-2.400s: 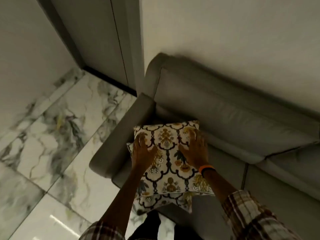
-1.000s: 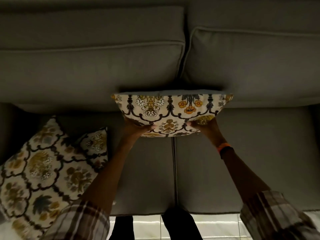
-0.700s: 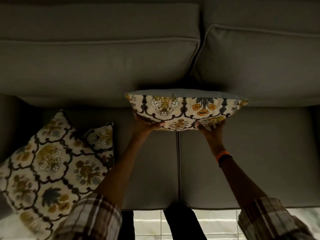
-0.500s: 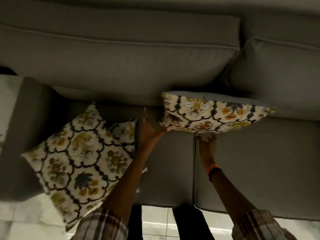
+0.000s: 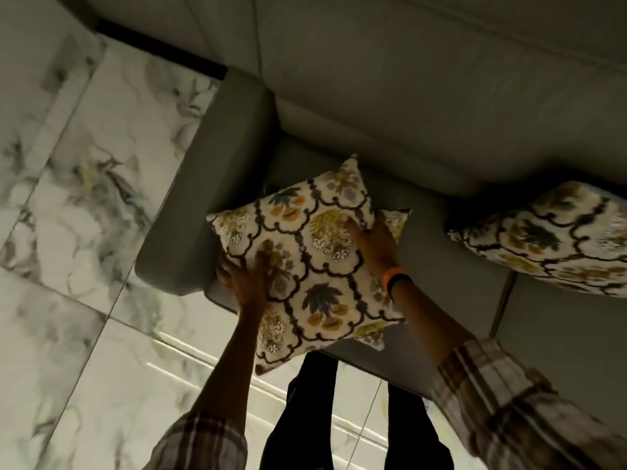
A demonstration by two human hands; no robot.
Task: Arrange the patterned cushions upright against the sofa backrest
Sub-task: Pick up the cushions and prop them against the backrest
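A cream floral patterned cushion (image 5: 315, 276) lies tilted at the left end of the grey sofa seat, by the armrest. My left hand (image 5: 247, 276) grips its left edge, thumb on top. My right hand (image 5: 373, 245), with an orange wristband, holds its upper right side. The corner of another patterned cushion (image 5: 397, 222) pokes out beneath it. A further patterned cushion (image 5: 549, 239) leans against the sofa backrest (image 5: 424, 106) at the right, with no hand on it.
The sofa armrest (image 5: 210, 198) borders the cushion on the left. White marble floor tiles (image 5: 84, 198) lie left and below. My dark-trousered legs (image 5: 305, 418) stand against the seat's front edge. A pale wall (image 5: 407, 15) rises behind the sofa.
Both hands let go of the cushion set against the backrest and moved left. They now hold the cushion by the armrest. My view swung left, bringing floor and armrest in.
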